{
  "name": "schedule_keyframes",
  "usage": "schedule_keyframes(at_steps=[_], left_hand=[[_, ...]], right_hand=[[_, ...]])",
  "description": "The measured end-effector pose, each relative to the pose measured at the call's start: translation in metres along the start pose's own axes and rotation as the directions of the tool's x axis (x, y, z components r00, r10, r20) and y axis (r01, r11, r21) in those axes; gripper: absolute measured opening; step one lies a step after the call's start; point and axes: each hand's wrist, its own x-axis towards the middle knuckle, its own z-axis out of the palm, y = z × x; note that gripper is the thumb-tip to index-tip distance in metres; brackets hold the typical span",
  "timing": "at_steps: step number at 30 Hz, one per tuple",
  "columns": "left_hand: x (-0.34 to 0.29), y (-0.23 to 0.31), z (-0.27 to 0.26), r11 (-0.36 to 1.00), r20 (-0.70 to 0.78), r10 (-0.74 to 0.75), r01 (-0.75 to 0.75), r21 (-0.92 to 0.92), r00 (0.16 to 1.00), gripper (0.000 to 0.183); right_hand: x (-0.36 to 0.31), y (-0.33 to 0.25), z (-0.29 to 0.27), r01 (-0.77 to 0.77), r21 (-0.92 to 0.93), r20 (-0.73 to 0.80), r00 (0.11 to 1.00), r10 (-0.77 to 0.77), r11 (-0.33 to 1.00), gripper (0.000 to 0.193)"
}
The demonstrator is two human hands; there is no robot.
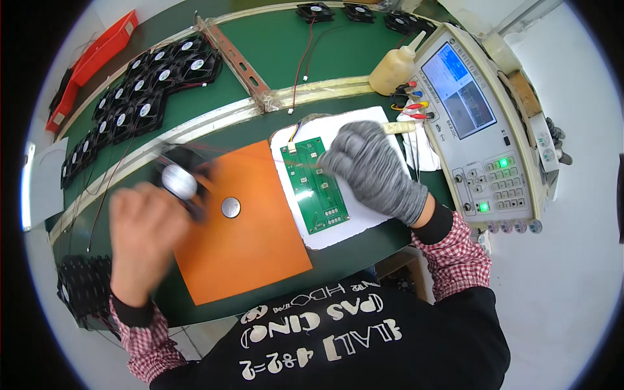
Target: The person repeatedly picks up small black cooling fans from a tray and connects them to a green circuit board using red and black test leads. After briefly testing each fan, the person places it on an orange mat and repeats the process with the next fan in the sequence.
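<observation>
Over the green table (383, 244), the left hand (146, 231) holds a black fan (179, 181) at nine o'clock. The gloved right hand (374, 169), at two, seems to pinch the fan's wire (260, 156) above the green circuit board (313, 190). Keeping that wire loose looks best.

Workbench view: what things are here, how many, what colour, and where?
Table: one, dark green, underneath
Fans: many, black, left and top
Blurred fan: one, black, centre left
Wires: several, red or dark, scattered
Tray: one, red, upper left
Machine: one, pale, right
Bottle: one, yellowish, upper right
Sheet: one, orange, centre
Disc: one, silver, on sheet
Pad: one, white, beside sheet
Circuit board: one, green, on pad
Sleeves: two, red and white, below
Left hand: one, bare, by blurred fan
Right hand: one, grey glove, over pad
</observation>
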Motion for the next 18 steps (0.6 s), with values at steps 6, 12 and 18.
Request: schedule_keyframes(at_steps=[6,12,18], left_hand=[[-0.009,0.001,0.024,0.998,-0.227,0.007,-0.021,-0.060,0.974,0.022],[0.001,0.018,0.040,0.929,-0.187,-0.067,-0.007,-0.369,0.980,0.033],[0.035,0.047,0.039,0.748,0.080,-0.348,0.328,-0.577,0.934,0.085]], right_hand=[[0.000,0.006,0.011,-0.347,0.621,0.050,0.913,0.406,0.703,0.013],[-0.008,0.001,0.030,-0.443,0.662,0.166,0.873,0.458,0.605,0.013],[-0.007,-0.005,0.037,-0.331,0.685,0.084,0.921,0.381,0.649,0.021]])
